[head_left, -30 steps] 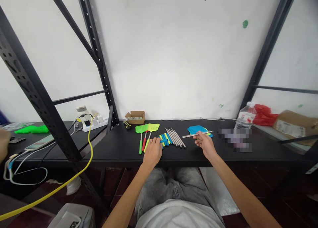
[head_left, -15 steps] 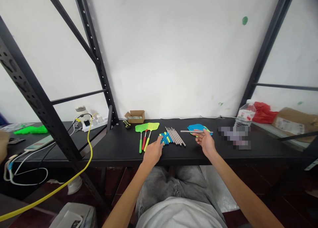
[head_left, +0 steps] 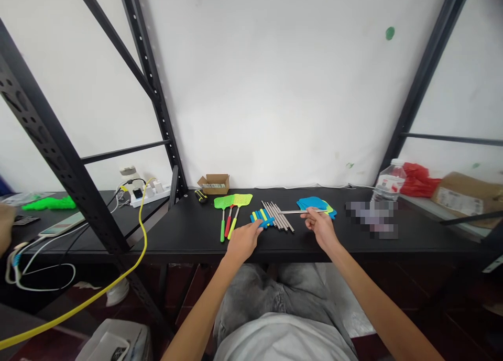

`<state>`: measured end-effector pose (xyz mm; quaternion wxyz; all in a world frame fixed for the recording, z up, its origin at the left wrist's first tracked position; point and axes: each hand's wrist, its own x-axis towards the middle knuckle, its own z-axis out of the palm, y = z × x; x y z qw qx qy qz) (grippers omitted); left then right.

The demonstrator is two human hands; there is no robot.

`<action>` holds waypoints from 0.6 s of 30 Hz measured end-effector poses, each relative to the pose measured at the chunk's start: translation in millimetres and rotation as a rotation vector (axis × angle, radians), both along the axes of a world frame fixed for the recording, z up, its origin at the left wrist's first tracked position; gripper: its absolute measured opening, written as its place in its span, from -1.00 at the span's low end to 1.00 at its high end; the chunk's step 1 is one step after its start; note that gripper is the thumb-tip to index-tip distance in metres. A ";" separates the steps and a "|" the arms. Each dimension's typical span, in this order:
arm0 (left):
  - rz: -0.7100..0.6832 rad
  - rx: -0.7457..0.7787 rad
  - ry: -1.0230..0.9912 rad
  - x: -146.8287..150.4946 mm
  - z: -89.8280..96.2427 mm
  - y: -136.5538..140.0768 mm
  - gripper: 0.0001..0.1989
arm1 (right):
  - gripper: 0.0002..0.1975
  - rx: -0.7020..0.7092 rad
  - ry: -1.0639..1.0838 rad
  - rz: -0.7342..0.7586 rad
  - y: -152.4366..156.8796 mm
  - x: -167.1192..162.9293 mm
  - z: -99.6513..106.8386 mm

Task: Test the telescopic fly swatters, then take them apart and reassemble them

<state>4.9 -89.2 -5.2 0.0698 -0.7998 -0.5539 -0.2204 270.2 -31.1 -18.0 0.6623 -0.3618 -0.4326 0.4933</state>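
Observation:
My left hand (head_left: 244,240) pinches a blue plastic handle (head_left: 268,222) above a row of blue and yellow handles (head_left: 256,215). In my right hand (head_left: 320,227) is a thin metal rod (head_left: 293,212), held level and pointing left, its tip above several similar rods (head_left: 280,220) on the black table. Just behind that hand lies a stack of blue and yellow-green fly swatter heads (head_left: 308,203). To the left of my left hand, fly swatters with a green head (head_left: 223,202) and a yellow head (head_left: 242,199) lie together, with green, red and yellow handles.
At the back stands a small open cardboard box (head_left: 214,184), with a black-and-yellow tool (head_left: 200,196) beside it. A plastic bottle (head_left: 389,180), red bag (head_left: 418,180) and brown parcel (head_left: 459,198) are on the right. A yellow cable (head_left: 143,230) hangs past the left upright.
My left hand has lifted and turned the blue handle so it points right. My right hand has moved slightly left, bringing the rod's tip towards that handle.

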 end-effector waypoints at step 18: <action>-0.034 0.006 -0.030 -1.2 -1.3 0.0 -0.68 | -0.64 0.028 -0.095 0.071 -5.7 -3.5 0.9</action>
